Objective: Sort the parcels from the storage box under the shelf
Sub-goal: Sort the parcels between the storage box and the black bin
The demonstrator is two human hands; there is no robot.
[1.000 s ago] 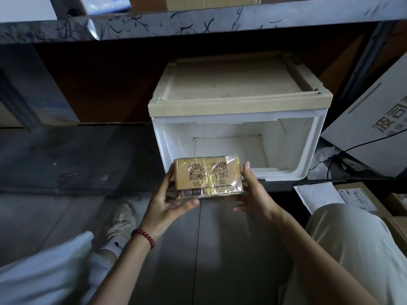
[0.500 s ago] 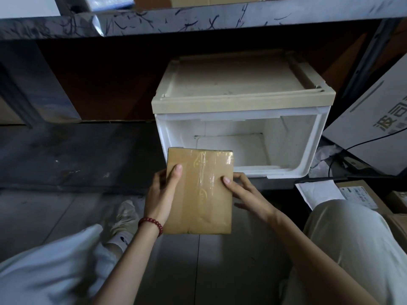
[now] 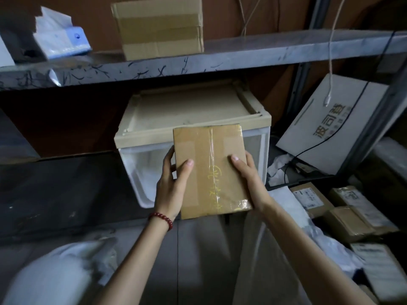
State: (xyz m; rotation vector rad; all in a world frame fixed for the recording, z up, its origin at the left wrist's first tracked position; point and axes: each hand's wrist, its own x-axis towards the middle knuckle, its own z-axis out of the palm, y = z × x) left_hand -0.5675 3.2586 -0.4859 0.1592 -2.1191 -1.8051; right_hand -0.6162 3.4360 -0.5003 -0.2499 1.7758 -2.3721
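Parcel of flat brown cardboard (image 3: pixel 209 170), rectangular and banded down its middle with clear glossy tape, is held upright in the air in front of the white plastic storage box (image 3: pixel 141 172) with the beige lid, covering the right part of the box's open front, below the grey metal shelf (image 3: pixel 242 53). The left hand (image 3: pixel 174 183), with a red bead bracelet (image 3: pixel 161 219) at its wrist, grips the left long edge, thumb pressed on the near face and fingers curled behind. The right hand (image 3: pixel 248 179) grips the right long edge the same way. It looks stiff and light enough for two thumbs to steady; the tape is probably slick, so the bare card along the long edges is the surer hold, and the corners seem the likeliest part to crush. Half a second ago the parcel hung lower, under the box mouth, with the right hand only touching its edge. Now it is raised, both hands clamp it, and the view has tipped up to show a taped brown carton (image 3: pixel 158 27) on the shelf. More small parcels (image 3: pixel 343 208) lie on the floor to the right.
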